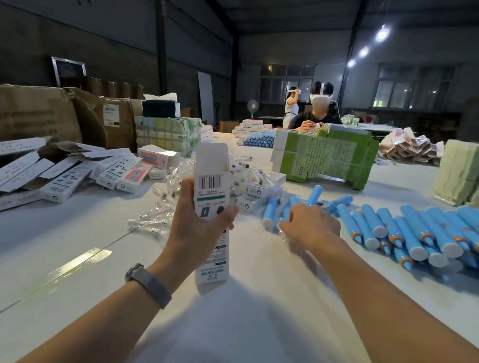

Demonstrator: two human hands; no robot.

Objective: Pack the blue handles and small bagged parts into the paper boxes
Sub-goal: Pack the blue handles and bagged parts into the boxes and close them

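Left hand (200, 221) grips an upright white paper box (211, 208) around its middle, top flap open, above the white tabletop (67, 253). Right hand (312, 225) reaches, fingers curled, into the near end of the blue handles (402, 230) lying in a row at right; whether it grasps one cannot be told. Small bagged parts (170, 195) lie heaped behind the box. Finished boxes (59, 177) are piled at left.
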